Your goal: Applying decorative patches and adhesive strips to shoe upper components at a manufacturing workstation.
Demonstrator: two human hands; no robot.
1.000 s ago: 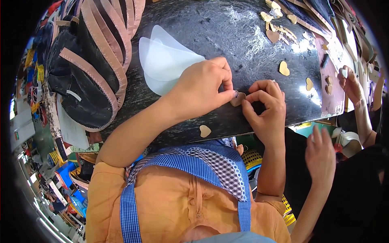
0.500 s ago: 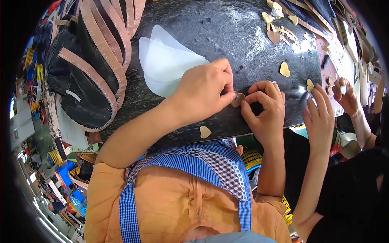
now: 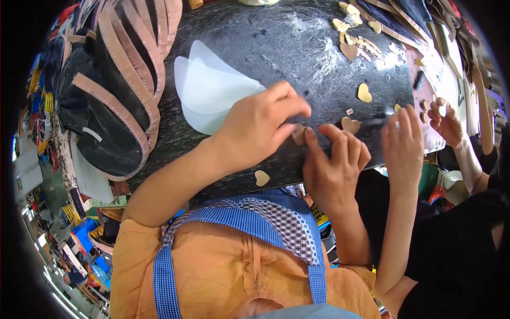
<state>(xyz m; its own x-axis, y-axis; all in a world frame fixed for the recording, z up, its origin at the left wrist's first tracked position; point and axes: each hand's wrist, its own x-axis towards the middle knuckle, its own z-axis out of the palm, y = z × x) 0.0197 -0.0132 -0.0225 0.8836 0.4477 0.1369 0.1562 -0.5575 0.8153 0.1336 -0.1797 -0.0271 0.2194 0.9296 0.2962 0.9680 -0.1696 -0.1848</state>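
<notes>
A tan heart-shaped piece [image 3: 298, 134] lies on the dark, scuffed work surface [image 3: 255, 50] between my two thumbs. My left hand [image 3: 260, 119] is open beside it, its thumb at the heart's left edge and its forefinger lifted and blurred. From the other side, my right hand [image 3: 336, 162] touches the heart with its thumb while the fingers spread apart, bent. Just beyond those fingers is a second tan heart [image 3: 350, 125], with a small white-and-red scrap [image 3: 349, 111] by it. A paler heart [image 3: 262, 178] rests near the front edge.
Translucent teardrop-shaped sheets [image 3: 212, 87] lie left of my hands. Dark pieces with pink-brown strips [image 3: 122, 64] are piled far left. More gold hearts [image 3: 364, 93] lie to the right and back. A co-worker's hands [image 3: 406, 133] are close on the right, one holding a small white piece [image 3: 442, 110].
My left fingers have parted from a pinch at the heart. My right hand has shifted down and left and opened, uncovering the second heart and the scrap. The co-worker's nearer hand has moved left.
</notes>
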